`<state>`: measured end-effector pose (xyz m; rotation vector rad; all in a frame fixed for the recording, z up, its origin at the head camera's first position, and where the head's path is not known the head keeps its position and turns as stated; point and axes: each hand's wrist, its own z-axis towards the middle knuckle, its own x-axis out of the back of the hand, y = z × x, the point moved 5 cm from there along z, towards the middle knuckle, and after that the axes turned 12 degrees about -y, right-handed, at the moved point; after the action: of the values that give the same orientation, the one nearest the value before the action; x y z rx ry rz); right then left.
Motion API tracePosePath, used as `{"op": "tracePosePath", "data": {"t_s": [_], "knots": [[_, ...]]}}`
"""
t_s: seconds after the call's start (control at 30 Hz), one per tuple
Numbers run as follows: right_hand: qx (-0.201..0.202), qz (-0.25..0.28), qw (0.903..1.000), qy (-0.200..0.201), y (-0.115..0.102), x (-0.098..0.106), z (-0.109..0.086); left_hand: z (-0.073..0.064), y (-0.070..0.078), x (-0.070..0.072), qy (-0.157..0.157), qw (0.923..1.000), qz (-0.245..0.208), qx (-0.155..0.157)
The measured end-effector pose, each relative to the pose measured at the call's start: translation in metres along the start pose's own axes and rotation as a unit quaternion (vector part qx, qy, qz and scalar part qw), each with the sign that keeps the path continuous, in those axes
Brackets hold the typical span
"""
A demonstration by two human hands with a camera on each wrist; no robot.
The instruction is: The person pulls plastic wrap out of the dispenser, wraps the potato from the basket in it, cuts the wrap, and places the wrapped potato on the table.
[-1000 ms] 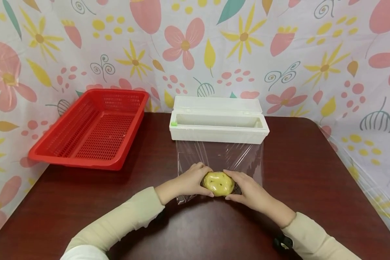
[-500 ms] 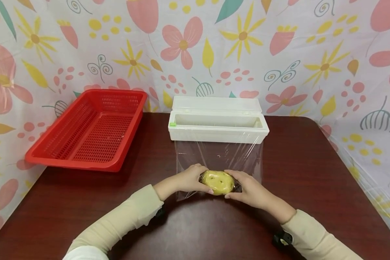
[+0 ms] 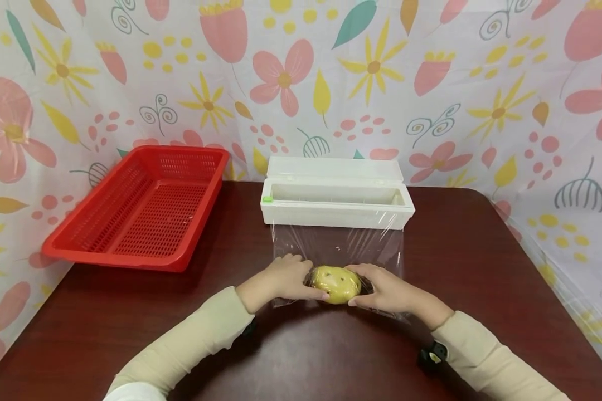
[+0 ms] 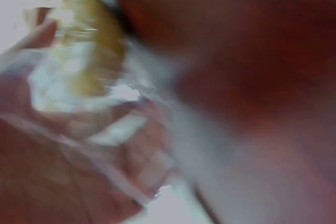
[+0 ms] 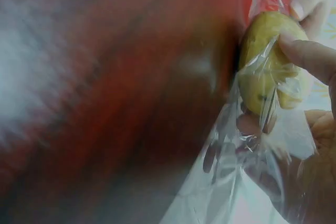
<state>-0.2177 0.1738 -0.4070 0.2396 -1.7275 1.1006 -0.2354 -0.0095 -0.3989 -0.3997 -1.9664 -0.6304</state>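
A yellow potato (image 3: 337, 285) lies partly wrapped in clear cling film (image 3: 338, 242) near the table's middle. My left hand (image 3: 288, 278) grips its left end, thumb along the near side. At the other end my right hand (image 3: 388, 289) holds it between thumb and fingers. In the right wrist view, loose film hangs from the potato (image 5: 262, 64) over the right palm. The left wrist view is blurred, with the potato (image 4: 92, 45) in film at upper left. The film sheet runs back to a white dispenser box (image 3: 338, 216), its lid raised.
A red perforated basket (image 3: 180, 245) stands at the left of the dark red-brown table (image 3: 461, 256). Behind the table hangs a flower-patterned cloth (image 3: 281, 128). A small green piece (image 3: 267, 199) sits at the left end of the box's front edge.
The potato has turned in my hands, its dark spots shifting, while both hands stay around its ends. Loose film now shows below my right hand. The head view has tilted slightly.
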Motion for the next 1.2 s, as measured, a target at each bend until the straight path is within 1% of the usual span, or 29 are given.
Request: {"op": "tracePosePath", "data": {"t_s": [0.07, 0.1, 0.13, 0.17, 0.23, 0.3, 0.33, 0.37, 0.43, 0.53, 0.63, 0.7, 0.77, 0.9, 1.0, 1.07, 1.2], "knots": [[0.009, 0.005, 0.9999, -0.011, 0.001, 0.002, 0.003, -0.008, 0.002, 0.006, 0.024, 0.9988, 0.020, 0.038], [0.012, 0.009, 0.9997, -0.018, 0.002, 0.003, 0.004, -0.012, 0.004, 0.010, 0.042, 0.9977, 0.025, 0.047], [0.015, 0.014, 0.9995, -0.025, 0.003, 0.004, 0.005, -0.015, 0.007, 0.013, 0.065, 0.9963, 0.031, 0.046], [0.015, 0.018, 0.9992, -0.032, 0.004, 0.005, 0.006, -0.018, 0.012, 0.016, 0.093, 0.9943, 0.038, 0.036], [0.013, 0.030, 0.9981, -0.051, 0.006, 0.009, 0.008, -0.022, 0.022, 0.020, 0.135, 0.9892, 0.056, -0.005], [0.012, 0.048, 0.9961, -0.073, 0.009, 0.012, 0.011, -0.022, 0.032, 0.020, 0.153, 0.9838, 0.075, -0.057], [0.012, 0.063, 0.9942, -0.086, 0.010, 0.013, 0.012, -0.021, 0.035, 0.018, 0.153, 0.9817, 0.083, -0.078], [0.009, 0.077, 0.9920, -0.100, 0.011, 0.014, 0.013, -0.019, 0.038, 0.016, 0.149, 0.9805, 0.089, -0.092], [0.005, 0.106, 0.9861, -0.128, 0.014, 0.016, 0.017, -0.014, 0.040, 0.011, 0.137, 0.9803, 0.097, -0.103], [-0.011, 0.154, 0.9742, -0.165, 0.019, 0.016, 0.023, -0.007, 0.040, 0.006, 0.133, 0.9814, 0.102, -0.093], [-0.030, 0.188, 0.9633, -0.189, 0.024, 0.017, 0.027, 0.000, 0.039, 0.007, 0.147, 0.9794, 0.112, -0.083], [-0.037, 0.209, 0.9572, -0.196, 0.029, 0.017, 0.029, 0.006, 0.037, 0.009, 0.153, 0.9786, 0.112, -0.079], [-0.050, 0.228, 0.9519, -0.199, 0.033, 0.017, 0.030, 0.011, 0.035, 0.012, 0.153, 0.9793, 0.108, -0.077], [-0.083, 0.269, 0.9400, -0.192, 0.040, 0.015, 0.031, 0.018, 0.031, 0.019, 0.130, 0.9836, 0.099, -0.076], [-0.113, 0.289, 0.9328, -0.183, 0.040, 0.016, 0.032, 0.021, 0.031, 0.024, 0.115, 0.9847, 0.108, -0.074], [-0.130, 0.288, 0.9329, -0.173, 0.039, 0.019, 0.032, 0.022, 0.031, 0.027, 0.106, 0.9856, 0.110, -0.073], [-0.155, 0.249, 0.9444, -0.149, 0.039, 0.030, 0.028, 0.025, 0.027, 0.032, 0.085, 0.9882, 0.098, -0.080]]}}
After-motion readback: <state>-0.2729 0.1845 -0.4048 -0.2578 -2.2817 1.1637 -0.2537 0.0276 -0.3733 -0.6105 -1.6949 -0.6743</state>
